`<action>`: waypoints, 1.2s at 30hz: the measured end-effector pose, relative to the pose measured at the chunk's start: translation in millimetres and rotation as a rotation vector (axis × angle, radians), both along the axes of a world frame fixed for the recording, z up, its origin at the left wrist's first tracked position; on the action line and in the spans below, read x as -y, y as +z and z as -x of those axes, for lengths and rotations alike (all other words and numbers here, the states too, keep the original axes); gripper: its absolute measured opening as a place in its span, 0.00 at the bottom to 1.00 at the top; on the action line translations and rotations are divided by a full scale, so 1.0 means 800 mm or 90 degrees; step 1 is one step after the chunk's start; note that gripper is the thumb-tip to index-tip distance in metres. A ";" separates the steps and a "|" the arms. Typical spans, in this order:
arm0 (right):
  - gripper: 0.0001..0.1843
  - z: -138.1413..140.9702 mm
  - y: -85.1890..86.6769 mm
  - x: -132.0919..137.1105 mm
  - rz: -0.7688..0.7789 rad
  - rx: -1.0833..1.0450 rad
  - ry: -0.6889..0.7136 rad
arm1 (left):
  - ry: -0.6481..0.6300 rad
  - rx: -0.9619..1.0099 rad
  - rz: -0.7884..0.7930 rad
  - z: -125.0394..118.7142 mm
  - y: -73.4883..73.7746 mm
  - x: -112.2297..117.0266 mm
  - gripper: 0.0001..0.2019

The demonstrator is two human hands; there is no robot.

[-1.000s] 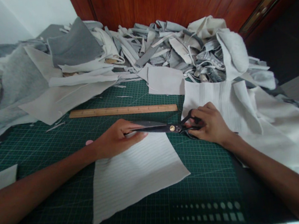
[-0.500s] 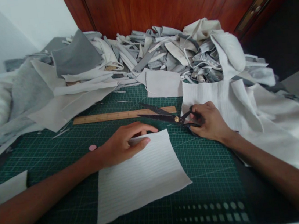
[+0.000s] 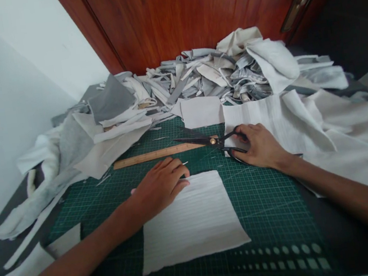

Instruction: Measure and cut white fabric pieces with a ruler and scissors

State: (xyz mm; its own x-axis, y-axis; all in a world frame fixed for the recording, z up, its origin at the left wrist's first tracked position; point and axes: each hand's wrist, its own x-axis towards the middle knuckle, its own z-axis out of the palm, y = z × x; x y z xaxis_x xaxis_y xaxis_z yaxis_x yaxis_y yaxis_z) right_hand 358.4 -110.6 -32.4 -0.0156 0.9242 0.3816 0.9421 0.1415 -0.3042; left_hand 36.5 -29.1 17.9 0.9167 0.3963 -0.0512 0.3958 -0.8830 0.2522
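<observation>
My right hand (image 3: pixel 258 145) is wrapped around the handles of black scissors (image 3: pixel 212 141). Their blades are parted and point left, over the end of a wooden ruler (image 3: pixel 152 155). A roughly square piece of white ribbed fabric (image 3: pixel 192 223) lies on the green cutting mat (image 3: pixel 269 208). Over its upper left edge, my left hand (image 3: pixel 164 182) is closed with curled fingers. A thin white sliver (image 3: pixel 185 163) shows beside these fingers; whether they grip it or the fabric edge is hidden.
Fabric scraps (image 3: pixel 192 77) are heaped along the back, against a wooden door (image 3: pixel 160 18). Larger grey and white pieces (image 3: pixel 84 138) lie at the left. White fabric sheets (image 3: pixel 349 142) spread across the right side, under my right forearm. A pale rectangular piece (image 3: pixel 202 111) lies behind the scissors.
My left fingers, stretched out and apart earlier, have curled together at the fabric's edge. The scissors have turned slightly in my right hand's grip. The whole view has shifted and tilted.
</observation>
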 end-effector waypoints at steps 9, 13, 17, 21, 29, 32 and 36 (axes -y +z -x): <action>0.22 0.001 -0.004 -0.001 -0.003 0.018 -0.085 | -0.070 0.053 0.012 -0.011 -0.024 0.053 0.09; 0.26 -0.003 0.000 -0.002 0.017 0.022 -0.118 | -0.026 0.131 0.020 0.003 -0.038 0.055 0.11; 0.26 -0.013 0.006 -0.005 0.019 0.016 -0.179 | -0.014 0.308 -0.094 0.021 -0.031 0.046 0.11; 0.28 -0.027 0.007 -0.012 0.042 0.002 -0.232 | -0.307 0.326 -0.226 0.034 -0.011 0.054 0.07; 0.28 -0.037 0.001 -0.015 0.047 -0.001 -0.226 | -0.298 0.359 -0.099 0.038 -0.020 0.065 0.06; 0.29 -0.038 0.001 -0.015 0.057 -0.012 -0.221 | -0.174 0.293 -0.006 0.028 -0.022 0.049 0.09; 0.29 -0.040 0.000 -0.016 0.059 -0.018 -0.218 | -0.190 0.211 0.073 0.017 -0.028 0.053 0.09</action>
State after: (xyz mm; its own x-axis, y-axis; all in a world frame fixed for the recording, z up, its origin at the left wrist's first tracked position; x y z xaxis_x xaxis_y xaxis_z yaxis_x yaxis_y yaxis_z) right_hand 390.8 -98.1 -32.8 0.3105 0.9046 0.2918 0.9213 -0.2108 -0.3269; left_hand 23.3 -71.6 -4.3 0.9641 0.1217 0.2359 0.0101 -0.9050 0.4252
